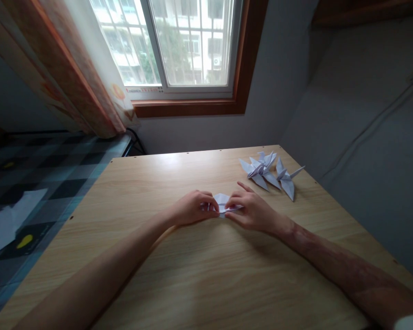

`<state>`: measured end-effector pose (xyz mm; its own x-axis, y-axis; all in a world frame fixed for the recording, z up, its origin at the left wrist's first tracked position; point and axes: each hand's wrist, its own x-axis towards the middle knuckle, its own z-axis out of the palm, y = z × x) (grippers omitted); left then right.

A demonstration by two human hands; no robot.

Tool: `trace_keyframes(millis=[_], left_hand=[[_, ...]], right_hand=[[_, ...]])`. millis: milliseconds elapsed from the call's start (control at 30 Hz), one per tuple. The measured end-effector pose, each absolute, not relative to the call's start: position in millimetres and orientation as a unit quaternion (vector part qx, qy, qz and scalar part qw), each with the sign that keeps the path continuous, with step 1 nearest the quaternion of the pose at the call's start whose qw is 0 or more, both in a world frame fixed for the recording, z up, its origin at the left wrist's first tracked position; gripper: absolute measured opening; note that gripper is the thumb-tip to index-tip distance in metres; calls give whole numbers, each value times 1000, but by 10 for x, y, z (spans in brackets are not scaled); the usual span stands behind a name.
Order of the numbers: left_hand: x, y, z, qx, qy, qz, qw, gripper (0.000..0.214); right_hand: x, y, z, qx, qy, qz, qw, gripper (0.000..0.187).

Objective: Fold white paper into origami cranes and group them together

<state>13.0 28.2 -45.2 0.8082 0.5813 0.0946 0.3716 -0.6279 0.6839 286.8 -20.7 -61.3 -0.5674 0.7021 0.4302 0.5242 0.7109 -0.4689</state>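
A small piece of folded white paper (pixel 222 199) lies near the middle of the wooden table, between my two hands. My left hand (pixel 198 206) pinches its left side, with the fingertips curled over the paper. On the right side, my right hand (pixel 249 208) grips the paper between thumb and fingers, the little finger raised. Parts of the paper are hidden under the fingers of both hands. Beyond my right hand, several finished white paper cranes (pixel 260 168) sit in a cluster, and one crane (pixel 286 177) stands at its right edge.
The light wooden table (pixel 151 284) reaches to the wall below a barred window (pixel 192 43). To the left is a checked bed cover (pixel 69 169) with white paper sheets (pixel 12 220) on it. An orange-patterned curtain (pixel 79 68) hangs there. A cable (pixel 368 121) runs along the right wall.
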Motion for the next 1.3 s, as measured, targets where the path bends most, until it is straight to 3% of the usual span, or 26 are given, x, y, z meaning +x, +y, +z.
trace_keyframes(millis=[133, 700, 1033, 1300], left_hand=[[122, 300, -500, 899, 254, 164, 317, 24], [159, 325, -468, 891, 325, 132, 286, 33], [236, 236, -420, 907, 380, 65, 167, 25], [269, 213, -407, 918, 372, 38, 132, 23]], right_hand=[[2885, -191, -640, -330, -888, 120, 297, 8], [2847, -95, -718, -426, -807, 275, 303, 5], [2818, -119, -745, -438, -799, 273, 308, 7], [2823, -100, -758, -440, -792, 270, 327, 13]])
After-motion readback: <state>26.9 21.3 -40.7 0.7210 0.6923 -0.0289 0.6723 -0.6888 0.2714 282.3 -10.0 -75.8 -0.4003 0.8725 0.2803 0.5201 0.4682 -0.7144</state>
